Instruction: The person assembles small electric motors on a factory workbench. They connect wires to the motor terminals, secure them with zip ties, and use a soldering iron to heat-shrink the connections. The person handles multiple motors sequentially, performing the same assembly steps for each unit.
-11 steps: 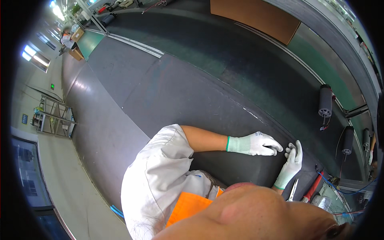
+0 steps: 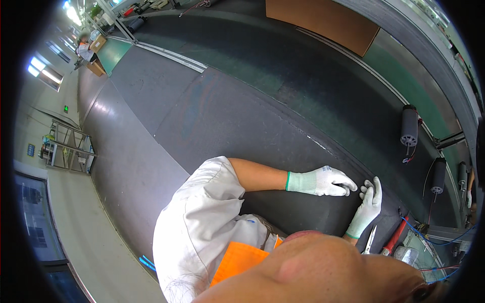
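Observation:
Both my hands wear white gloves with green-edged cuffs and rest at the near edge of the dark work surface (image 2: 242,126). My left hand (image 2: 333,182) lies with loosely bent fingers pointing right, and nothing shows in it. Close beside it, my right hand (image 2: 371,198) is half open, its fingers loosely spread and holding nothing visible. The fingertips of the two hands nearly meet, with a small gap between them. Scissors-like metal blades (image 2: 371,240) and a red-handled tool (image 2: 396,236) lie just beyond my right wrist.
On the dark green belt at right lie a cylindrical grey motor (image 2: 409,126) with wires and another motor (image 2: 438,175). A brown cardboard sheet (image 2: 323,22) stands along the far side. Blue tubing (image 2: 439,243) crosses at lower right. A person (image 2: 85,48) handles boxes far left.
The motors on the belt have shifted slightly to the left. My two hands have stayed in place.

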The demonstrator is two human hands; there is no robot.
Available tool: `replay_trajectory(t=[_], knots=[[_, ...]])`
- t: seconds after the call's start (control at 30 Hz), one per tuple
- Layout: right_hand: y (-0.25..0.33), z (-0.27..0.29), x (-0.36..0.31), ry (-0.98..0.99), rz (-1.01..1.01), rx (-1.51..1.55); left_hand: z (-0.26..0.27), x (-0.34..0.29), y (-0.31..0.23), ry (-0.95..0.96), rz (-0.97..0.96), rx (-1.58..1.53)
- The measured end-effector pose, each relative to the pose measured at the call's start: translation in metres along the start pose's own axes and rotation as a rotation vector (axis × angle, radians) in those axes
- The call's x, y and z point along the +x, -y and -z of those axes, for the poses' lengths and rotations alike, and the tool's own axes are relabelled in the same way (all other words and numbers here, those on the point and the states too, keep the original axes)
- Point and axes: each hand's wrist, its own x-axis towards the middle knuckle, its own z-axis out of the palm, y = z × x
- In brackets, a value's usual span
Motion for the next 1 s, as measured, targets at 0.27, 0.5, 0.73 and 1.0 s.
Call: replay_trajectory(t=[0.27,0.5,0.73,1.0], knots=[[0.0055,-0.0021,-0.0005,-0.009,-0.019,0.002,-0.0007,0.0003,0.0018,0.004,0.018,-0.034],[0.0055,-0.0015,-0.0019,-0.008,-0.001,-0.012,-0.0001,0.0013,0.0011,0.021,0.035,-0.038],[0.0031,-0.0005,-0.0008,-0.004,-0.008,-0.023,0.0004,0.0003,0.0012,0.005,0.004,-0.013],[0.0032,-0.0002,-0.0018,-0.006,-0.008,-0.002,-0.0004,0.0001,-0.0009,-0.004,0.006,-0.013]])
